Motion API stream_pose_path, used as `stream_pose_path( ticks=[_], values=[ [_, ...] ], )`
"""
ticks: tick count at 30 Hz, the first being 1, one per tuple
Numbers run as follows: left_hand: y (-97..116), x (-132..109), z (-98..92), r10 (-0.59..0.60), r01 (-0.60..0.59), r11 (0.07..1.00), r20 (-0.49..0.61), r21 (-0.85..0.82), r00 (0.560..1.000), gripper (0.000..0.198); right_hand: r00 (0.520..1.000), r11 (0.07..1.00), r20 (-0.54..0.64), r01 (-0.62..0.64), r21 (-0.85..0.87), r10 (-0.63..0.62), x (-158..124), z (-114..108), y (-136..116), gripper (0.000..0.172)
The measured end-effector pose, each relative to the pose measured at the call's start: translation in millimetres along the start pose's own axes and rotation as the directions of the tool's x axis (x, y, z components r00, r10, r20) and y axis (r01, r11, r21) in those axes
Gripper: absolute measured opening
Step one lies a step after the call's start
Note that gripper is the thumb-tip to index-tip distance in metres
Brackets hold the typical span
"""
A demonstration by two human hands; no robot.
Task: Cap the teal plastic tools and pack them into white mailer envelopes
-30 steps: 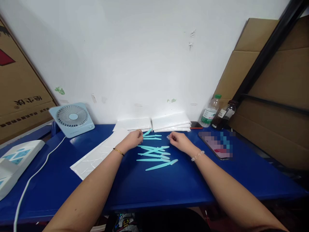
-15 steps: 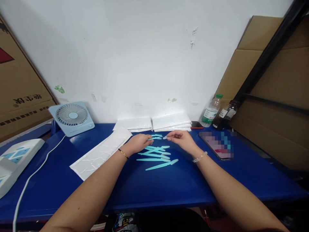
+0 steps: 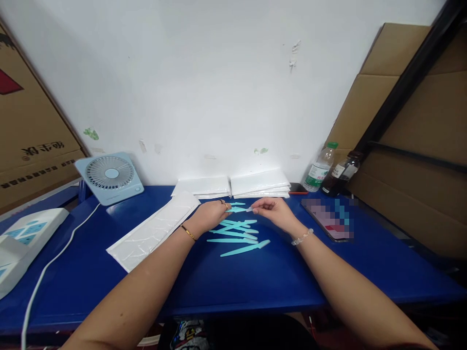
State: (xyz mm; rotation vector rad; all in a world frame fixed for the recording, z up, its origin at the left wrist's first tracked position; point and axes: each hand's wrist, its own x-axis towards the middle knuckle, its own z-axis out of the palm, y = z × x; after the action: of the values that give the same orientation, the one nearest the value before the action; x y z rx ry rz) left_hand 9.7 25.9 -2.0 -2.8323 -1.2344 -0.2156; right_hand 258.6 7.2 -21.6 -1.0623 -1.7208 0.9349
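Note:
My left hand (image 3: 212,215) is closed on the handle of a turquoise eyebrow razor (image 3: 238,210), its blade end pointing right. Between the fingertips of my right hand (image 3: 273,210) is a small clear blade cap (image 3: 250,209), at the tip of that razor. Whether the cap is around the blade or only touching it, I cannot tell. Several more turquoise razors (image 3: 231,240) lie on the blue table just below my hands, some crossing each other. The nearest loose razor (image 3: 242,249) lies at a slant. Another razor (image 3: 239,203) shows just behind the held one.
Padded white envelopes (image 3: 153,233) lie left of my hands, with more white packs (image 3: 260,184) along the wall. A small fan (image 3: 109,177) and its cable are at left. A phone (image 3: 324,221), a water bottle (image 3: 318,170) and a dark bottle (image 3: 339,175) stand or lie right.
The razor in my left hand and the cap in my right hand have come together; a gap showed between them before. The loose razors have stayed put.

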Motion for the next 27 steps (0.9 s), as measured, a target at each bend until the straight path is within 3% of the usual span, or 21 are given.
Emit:
stream_pose_path(
  ticks=[12,17,22,27],
  values=[
    [9,0,-4.0,0.006,-0.006,0.998,0.004,0.061,1.000,0.022,1.000,1.000,0.017,-0.021,0.019,0.020,-2,10,-4,0.029],
    [25,0,2.5,0.008,-0.006,0.999,0.047,-0.044,0.999,0.024,0.993,0.999,0.113,-0.043,0.004,0.042,-6,14,-8,0.030],
    [19,0,8.3,0.034,-0.031,0.969,0.010,-0.247,0.999,0.038,0.946,0.980,0.321,0.018,-0.196,0.047,-5,-3,-6,0.025],
    [-6,3,16.4,-0.141,0.121,0.976,-0.097,-0.183,0.985,0.030,1.000,0.844,-0.009,0.014,-0.536,-0.022,5,-27,13,0.014]
  ],
)
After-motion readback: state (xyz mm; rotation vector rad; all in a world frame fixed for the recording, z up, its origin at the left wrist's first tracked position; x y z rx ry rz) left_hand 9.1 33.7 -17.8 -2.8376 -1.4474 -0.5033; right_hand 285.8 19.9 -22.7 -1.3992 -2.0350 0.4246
